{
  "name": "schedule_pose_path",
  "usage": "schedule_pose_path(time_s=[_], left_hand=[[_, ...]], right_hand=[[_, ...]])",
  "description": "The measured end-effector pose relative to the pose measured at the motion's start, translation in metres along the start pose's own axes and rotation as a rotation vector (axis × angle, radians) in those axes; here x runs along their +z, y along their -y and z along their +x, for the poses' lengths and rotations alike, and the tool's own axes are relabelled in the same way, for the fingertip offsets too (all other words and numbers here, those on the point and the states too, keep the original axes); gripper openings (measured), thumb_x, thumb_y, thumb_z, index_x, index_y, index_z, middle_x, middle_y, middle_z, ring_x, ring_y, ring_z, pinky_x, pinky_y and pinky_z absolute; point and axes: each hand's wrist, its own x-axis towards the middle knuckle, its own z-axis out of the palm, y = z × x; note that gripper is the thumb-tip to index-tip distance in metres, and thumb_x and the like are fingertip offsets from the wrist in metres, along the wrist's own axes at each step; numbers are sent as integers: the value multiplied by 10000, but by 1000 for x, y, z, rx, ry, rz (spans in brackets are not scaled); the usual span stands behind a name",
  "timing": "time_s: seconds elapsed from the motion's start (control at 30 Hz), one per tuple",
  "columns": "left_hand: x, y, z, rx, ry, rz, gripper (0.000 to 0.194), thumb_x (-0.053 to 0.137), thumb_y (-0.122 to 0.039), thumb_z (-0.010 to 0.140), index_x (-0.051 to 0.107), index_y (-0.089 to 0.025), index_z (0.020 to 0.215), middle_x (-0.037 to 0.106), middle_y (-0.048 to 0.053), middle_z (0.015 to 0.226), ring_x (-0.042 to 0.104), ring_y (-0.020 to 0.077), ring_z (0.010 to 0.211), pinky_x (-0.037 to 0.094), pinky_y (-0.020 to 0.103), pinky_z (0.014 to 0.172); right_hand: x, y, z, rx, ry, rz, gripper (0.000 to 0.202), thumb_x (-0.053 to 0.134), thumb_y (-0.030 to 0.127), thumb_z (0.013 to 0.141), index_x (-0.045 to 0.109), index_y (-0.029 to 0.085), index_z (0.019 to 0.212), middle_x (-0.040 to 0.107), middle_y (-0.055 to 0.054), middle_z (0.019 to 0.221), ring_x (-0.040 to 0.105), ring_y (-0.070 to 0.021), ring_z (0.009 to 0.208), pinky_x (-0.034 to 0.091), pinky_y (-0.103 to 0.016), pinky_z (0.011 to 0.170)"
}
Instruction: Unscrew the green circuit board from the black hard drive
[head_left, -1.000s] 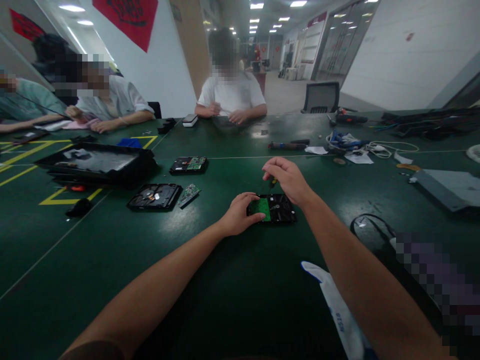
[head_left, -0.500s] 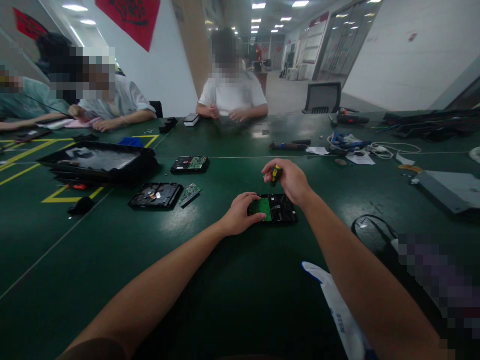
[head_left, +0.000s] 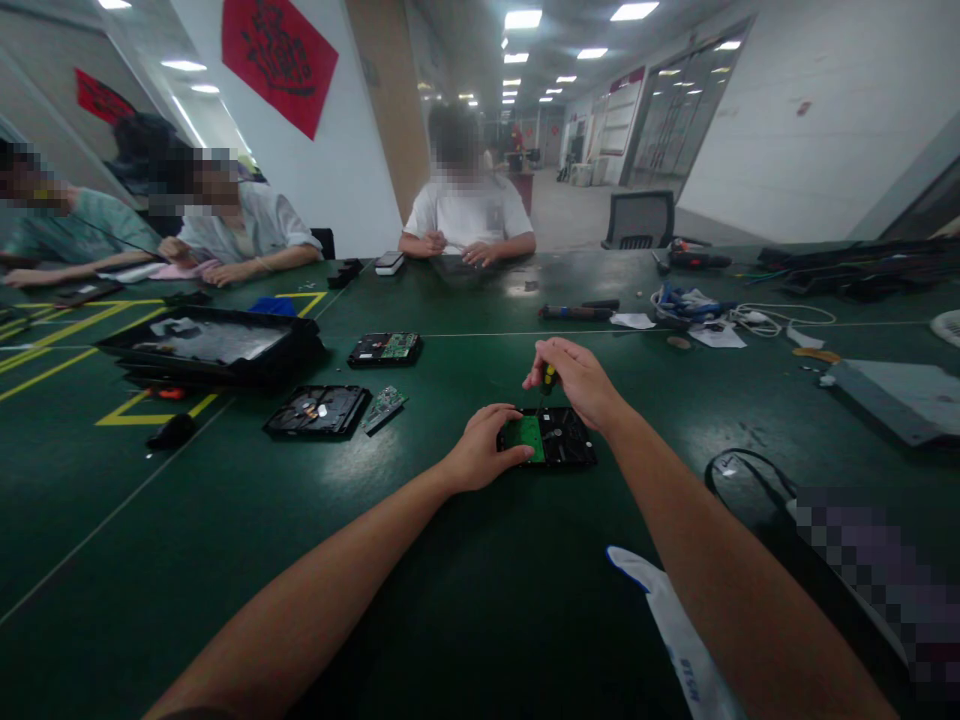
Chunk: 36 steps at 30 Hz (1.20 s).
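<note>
A black hard drive [head_left: 568, 440] with a green circuit board [head_left: 527, 436] lies flat on the green table. My left hand [head_left: 484, 447] grips its left end, thumb along the near edge and fingers over the far edge. In my right hand [head_left: 574, 375] is a yellow and black screwdriver [head_left: 550, 377], held upright between closed fingers. Its shaft points down to the drive near the circuit board's edge; the exact contact of the tip is too small to make out. Left of my hands lie an opened hard drive [head_left: 317, 412], a loose circuit board [head_left: 386, 408] and another hard drive [head_left: 385, 349].
Black trays [head_left: 217, 345] are stacked at the left. Tools [head_left: 579, 310] and a bundle of cables [head_left: 694, 305] lie beyond my hands. A grey metal case [head_left: 900, 395] and a white bag-like item [head_left: 675, 630] are on the right. Across the table sits a person [head_left: 471, 215].
The whole view has shifted, so the scene appears slightly lower. My right hand has turned a little around the screwdriver; my left hand keeps its hold on the hard drive.
</note>
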Motion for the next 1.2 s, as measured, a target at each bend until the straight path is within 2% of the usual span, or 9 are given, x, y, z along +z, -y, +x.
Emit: schedule_pose_path(time_s=[0.1,0.23,0.37,0.47,0.63,0.8,0.87,1.07,1.2], left_hand=[[0,0,0,1,-4,-6,568,753,-467,881,594,-202,1358,567,151,1447,524,330,1376,411,531,1181],[1,1,-1,0,-7,-7,582,764,-467,872,588,-213,1366,567,149,1450,522,333,1381,409,539,1183],[2,3,0,0,-4,-4,584,762,-471,874,587,-215,1368,565,144,1454,512,330,1393,403,536,1189],[2,3,0,4,-8,-1,580,759,-470,876,588,-205,1363,566,148,1449,515,325,1388,402,526,1189],[0,-1,0,3,1,8,573,754,-467,880,592,-193,1356,573,158,1438,528,331,1369,406,529,1181],[-1,-2,0,-2,-2,3,572,751,-466,881,590,-197,1360,573,156,1440,530,331,1369,411,535,1177],[0,0,-1,0,-1,0,576,755,-470,878,590,-202,1362,572,155,1442,532,331,1369,413,538,1177],[1,3,0,-7,4,-1,585,760,-481,872,592,-217,1366,566,148,1453,521,334,1382,404,549,1183],[0,1,1,-7,8,2,578,760,-472,873,595,-211,1362,570,152,1450,521,334,1382,404,544,1185]], right_hand=[[-1,-3,2,18,11,33,420,542,600,975,644,230,803,612,6,677,638,-177,692,480,-348,757],[-3,-5,3,-27,33,26,420,438,491,1013,718,219,860,667,-38,751,638,-196,754,469,-362,760],[-1,1,0,-25,-2,-46,275,611,459,943,676,229,806,669,-24,772,606,-188,767,445,-348,751],[1,4,-2,-8,-25,-94,266,674,461,911,638,229,785,685,-17,774,590,-177,749,439,-349,775],[0,0,0,11,58,52,367,541,511,989,654,223,789,654,-14,712,658,-198,754,482,-373,807],[-3,-5,3,-33,38,21,451,421,499,1020,730,215,855,664,-34,760,646,-194,767,479,-364,803],[-3,-4,3,-35,21,-4,419,444,478,1009,734,215,861,675,-42,796,647,-198,809,477,-357,807],[2,2,-1,52,-72,-15,293,681,509,889,644,225,827,683,-21,800,635,-183,796,478,-334,774],[3,1,-1,51,-25,17,289,628,498,928,622,227,827,712,-32,812,662,-195,837,489,-357,837]])
